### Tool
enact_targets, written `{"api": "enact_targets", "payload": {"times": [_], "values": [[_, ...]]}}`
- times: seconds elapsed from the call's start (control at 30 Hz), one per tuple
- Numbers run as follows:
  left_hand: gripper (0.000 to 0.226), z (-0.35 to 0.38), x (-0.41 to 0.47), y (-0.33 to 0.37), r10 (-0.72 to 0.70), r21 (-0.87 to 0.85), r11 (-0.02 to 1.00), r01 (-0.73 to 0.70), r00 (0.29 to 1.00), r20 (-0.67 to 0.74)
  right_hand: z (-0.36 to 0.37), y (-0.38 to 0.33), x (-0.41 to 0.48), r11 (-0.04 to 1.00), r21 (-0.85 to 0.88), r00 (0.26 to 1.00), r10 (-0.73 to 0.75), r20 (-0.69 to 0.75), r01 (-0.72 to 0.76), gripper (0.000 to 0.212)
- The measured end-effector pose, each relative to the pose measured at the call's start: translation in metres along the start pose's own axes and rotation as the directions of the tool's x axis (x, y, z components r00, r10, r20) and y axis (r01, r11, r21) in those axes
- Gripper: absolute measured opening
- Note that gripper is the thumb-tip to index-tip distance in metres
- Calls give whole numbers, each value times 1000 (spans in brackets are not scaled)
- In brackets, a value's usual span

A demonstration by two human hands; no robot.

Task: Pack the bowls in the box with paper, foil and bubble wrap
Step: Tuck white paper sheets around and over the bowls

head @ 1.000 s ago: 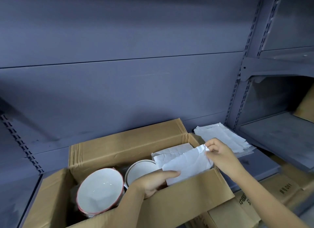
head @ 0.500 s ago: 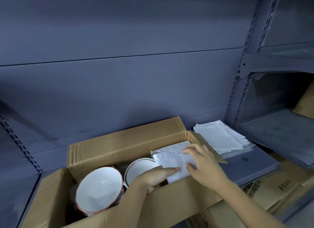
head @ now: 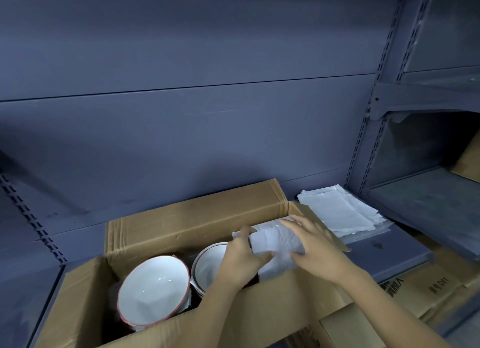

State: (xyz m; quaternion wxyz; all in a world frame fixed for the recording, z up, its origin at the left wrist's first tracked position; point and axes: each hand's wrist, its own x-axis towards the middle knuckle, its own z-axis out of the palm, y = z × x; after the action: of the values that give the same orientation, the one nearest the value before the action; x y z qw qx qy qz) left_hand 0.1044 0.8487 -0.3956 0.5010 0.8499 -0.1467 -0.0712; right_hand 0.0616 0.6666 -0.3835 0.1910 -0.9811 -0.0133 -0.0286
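Observation:
An open cardboard box (head: 197, 218) sits on the grey shelf. Inside it at the left a white bowl with a red rim (head: 153, 290) leans on its side, and a second white bowl (head: 207, 264) stands next to it, partly hidden by my left hand. At the box's right end lies a white sheet of paper (head: 275, 244) over a wrapped bundle. My left hand (head: 241, 259) grips the paper's left edge with thumb and fingers. My right hand (head: 317, 246) lies flat on the paper's right side, fingers spread.
A stack of white paper sheets (head: 337, 212) on clear bubble wrap (head: 374, 231) lies on the shelf right of the box. More cardboard boxes (head: 436, 288) are below at the right. The grey shelf back wall (head: 181, 127) rises close behind the box.
My right hand has brought the loose sheet down from the box's right edge and flattened it over the bundle. My left hand has slid up to the paper's left edge.

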Motion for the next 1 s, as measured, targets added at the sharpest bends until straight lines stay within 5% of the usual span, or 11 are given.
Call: {"api": "enact_targets", "payload": {"times": [0.1, 0.2, 0.27, 0.43, 0.6, 0.67, 0.77, 0.9, 1.0], "values": [[40, 0, 1, -2, 23, -26, 999, -26, 994, -104, 1, -2, 1, 997, -60, 997, 46, 55, -43, 69], [53, 4, 1, -5, 152, 316, 942, -113, 983, -105, 1, -3, 4, 993, -72, 991, 98, 90, -92, 72], [64, 7, -1, -5, 211, 534, 832, -151, 976, -53, 1, -3, 5, 991, -69, 988, 120, 97, -114, 73], [88, 7, 4, -5, 133, 673, 703, -229, 972, 192, 5, -5, 6, 986, -121, 990, 127, 66, -118, 63], [55, 10, 22, -10, 289, 608, 520, -600, 793, 536, 5, -5, 9, 985, -104, 989, 140, 39, -135, 60], [53, 15, 25, -11, 282, 617, 457, -640, 763, 582, 7, -5, 9, 988, -72, 990, 137, -23, -139, 57], [80, 16, 26, -7, 321, 596, 381, -707, 705, 632, 2, 1, 10, 990, 73, 993, 120, -14, -119, 52], [61, 23, 32, -7, 353, 588, 288, -756, 655, 668, -13, 15, 10, 862, 474, 982, 125, 145, -179, 46], [54, 33, 39, -15, 243, 602, 351, -717, 691, 681, -13, 11, 8, 875, 451, 983, 132, 126, -175, 44]]}}
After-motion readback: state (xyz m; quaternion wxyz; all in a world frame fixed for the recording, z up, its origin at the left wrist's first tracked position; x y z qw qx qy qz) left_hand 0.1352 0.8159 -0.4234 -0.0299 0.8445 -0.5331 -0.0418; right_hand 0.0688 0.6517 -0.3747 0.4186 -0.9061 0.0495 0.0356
